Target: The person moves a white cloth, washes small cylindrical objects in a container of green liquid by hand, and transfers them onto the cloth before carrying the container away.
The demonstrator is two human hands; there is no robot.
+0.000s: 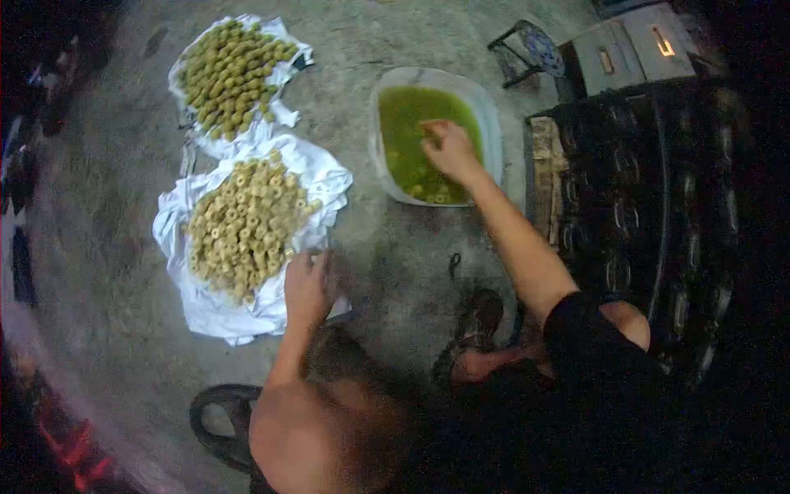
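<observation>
My right hand is over a white plastic tub of yellow-green liquid. Its forefinger and thumb point left with a gap between them, and no object shows in it. Pale pieces of fruit lie in the liquid along the tub's near side. At the right edge of a heap of pale, hollowed round fruits is my left hand, fingers slightly bent and apart; its palm side is hidden. That heap rests on a crumpled white cloth.
Beyond it, greener whole fruits are heaped on white cloth. On the right stand a dark rack of bottle-like glass items, pale boxes and a small stool. My sandalled foot rests on the concrete floor.
</observation>
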